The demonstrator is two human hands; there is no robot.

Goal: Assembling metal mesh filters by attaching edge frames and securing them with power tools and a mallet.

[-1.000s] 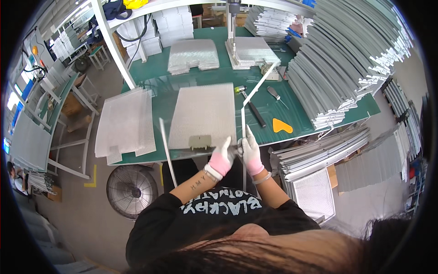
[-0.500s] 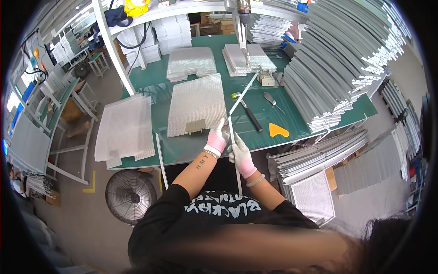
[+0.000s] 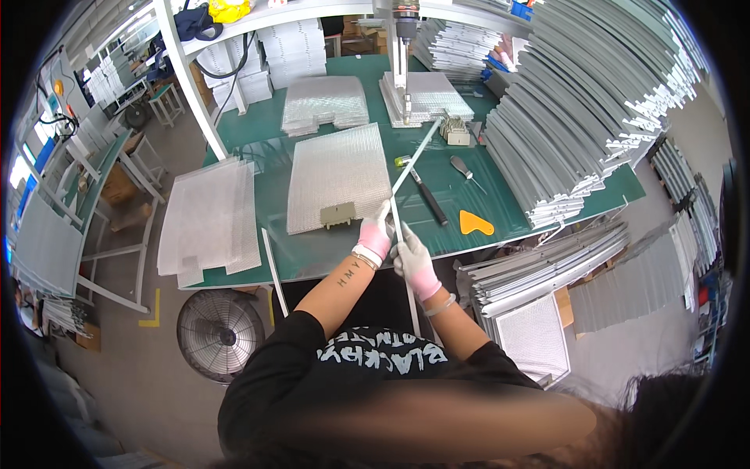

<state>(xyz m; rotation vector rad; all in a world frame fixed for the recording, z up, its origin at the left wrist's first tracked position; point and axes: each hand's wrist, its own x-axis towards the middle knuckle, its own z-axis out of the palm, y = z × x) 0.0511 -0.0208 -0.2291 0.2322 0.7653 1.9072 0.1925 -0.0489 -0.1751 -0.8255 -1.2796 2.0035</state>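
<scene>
Both my hands wear grey gloves with pink cuffs. My left hand (image 3: 378, 233) grips the joint of a thin metal frame strip (image 3: 412, 156) that runs up and right over the green mat (image 3: 312, 250). A second strip (image 3: 408, 291) hangs down from the joint toward my body, and my right hand (image 3: 412, 259) is closed on it just below. A rectangular metal mesh sheet (image 3: 337, 177) with a small tan latch (image 3: 337, 214) lies flat on the mat just left of my hands.
A loose strip (image 3: 273, 270) overhangs the table edge at left. On the mat lie a black-handled tool (image 3: 428, 200), a screwdriver (image 3: 462, 169) and an orange scraper (image 3: 475, 225). Mesh stacks (image 3: 208, 219) at left, tall frame stacks (image 3: 578, 117) at right, a fan (image 3: 219, 332) on the floor.
My hands have risen from the table's front edge onto the mat. The strip I hold now bends at a joint in my hands, one leg pointing up-right and one toward me.
</scene>
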